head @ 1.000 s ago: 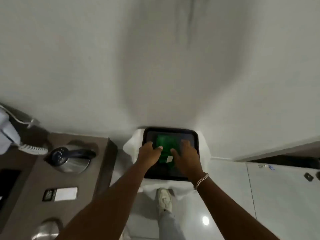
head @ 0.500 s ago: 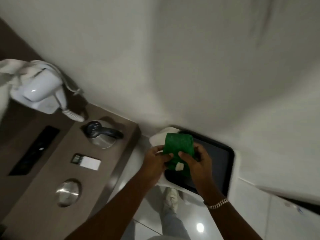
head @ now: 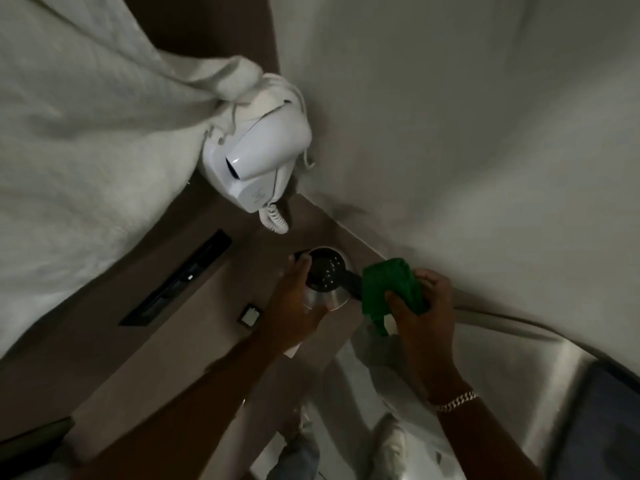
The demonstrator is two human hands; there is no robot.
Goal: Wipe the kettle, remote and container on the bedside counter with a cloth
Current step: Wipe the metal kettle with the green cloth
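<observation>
Brown and dim, the bedside counter [head: 104, 368] runs along a pale wall, and the work sits at its far corner. At the grip itself, the right hand [head: 424, 306] is closed in a fist around a bunched green cloth [head: 388, 289], thumb on top and the fabric spilling out toward the left, so a padded wad faces the target rather than bare knuckles. That wad is pressed on, or just at, the black handle [head: 353, 284] of the steel kettle with a black lid [head: 325, 275]; exact contact is hard to read in the gloom. The left hand [head: 294, 299] lies flat against the kettle's near-left side, fingers spread and curved round the body but not closed on it, likely to brace it against the push of the wipe. The kettle stands upright, its long axis vertical (the camera looks down on the lid), with the handle pointing right toward the cloth. Outward, a small dark square object [head: 250, 317] lies near the left wrist; a white wall-mounted hair dryer [head: 258, 157] hangs above. Remote and container cannot be identified with certainty.
</observation>
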